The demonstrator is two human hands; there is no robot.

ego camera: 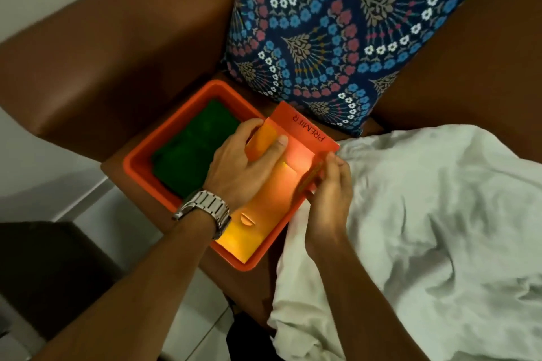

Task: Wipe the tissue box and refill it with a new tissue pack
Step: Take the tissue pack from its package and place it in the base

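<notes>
An orange cardboard tissue box (308, 132) marked PREMIER lies open in an orange plastic tray (137, 164) on the brown sofa seat. My left hand (243, 161), with a metal watch on the wrist, presses on the box's inner flaps with its fingers spread. At the box's right edge, my right hand (328, 184) pinches a side flap between thumb and fingers. A dark green cloth (190, 152) lies folded in the tray's left half, beside my left hand.
A blue floral cushion (352, 29) leans against the sofa back just beyond the tray. A crumpled white sheet (434, 228) covers the seat to the right. A dark object (50, 267) stands on the pale floor at the lower left.
</notes>
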